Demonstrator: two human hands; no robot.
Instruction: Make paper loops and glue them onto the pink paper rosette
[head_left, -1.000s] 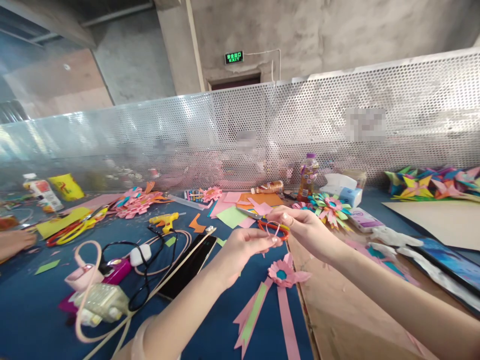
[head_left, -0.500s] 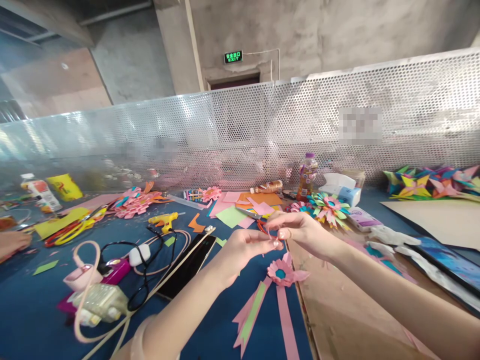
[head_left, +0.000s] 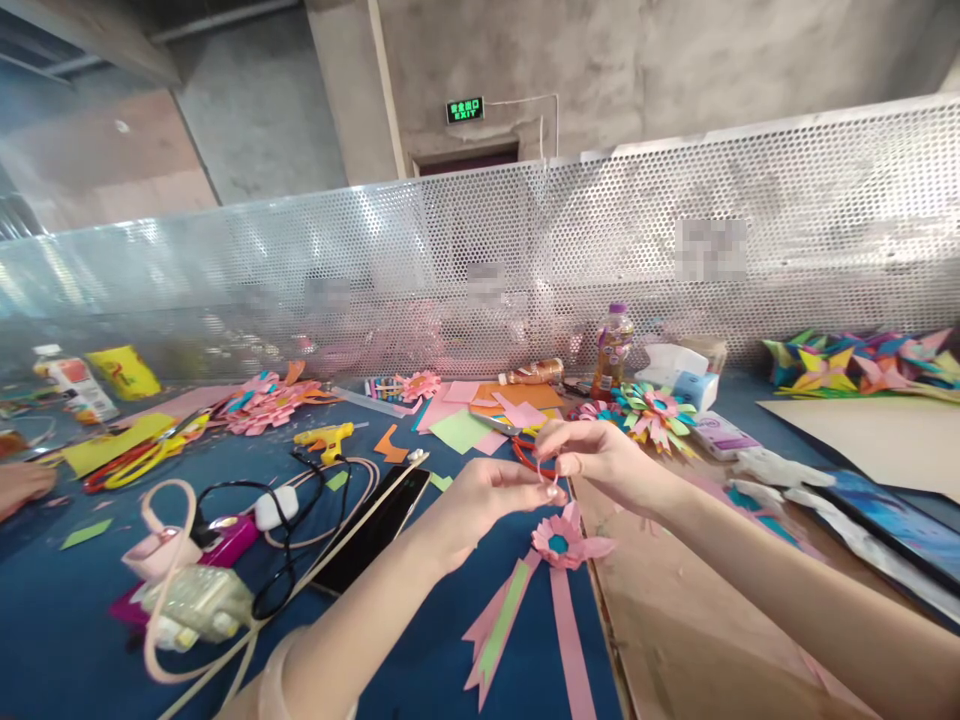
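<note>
Since a second ago, the right hand (head_left: 615,468) has come in closer to the fingertips of the left hand (head_left: 476,502), while the flower (head_left: 559,543) below them has stayed put. The strip (head_left: 539,468), thin, pink and bent into a curve, stands up between the two hands, above the tabletop (head_left: 420,650). The left hand is pinched on its lower part, thumb against fingers. The right hand is half curled, thumb and forefinger at the strip's upper part; whether they grip it I cannot tell.

Just below the hands lies the flower, pink with a blue centre, its pink tails (head_left: 571,640) running toward the wearer; a green strip (head_left: 502,620) lies along the left one. Scissors (head_left: 523,448) with red handles lie just beyond the fingertips, partly hidden, and past them are paper sheets (head_left: 459,432). Left of the left hand are a phone (head_left: 375,535), partly covered by the forearm, and a yellow glue gun (head_left: 326,441). Beyond the right hand are a multicoloured rosette (head_left: 660,415) and an upright bottle (head_left: 614,350). Right of it are white gloves (head_left: 784,470) and a tablet (head_left: 892,515).
</note>
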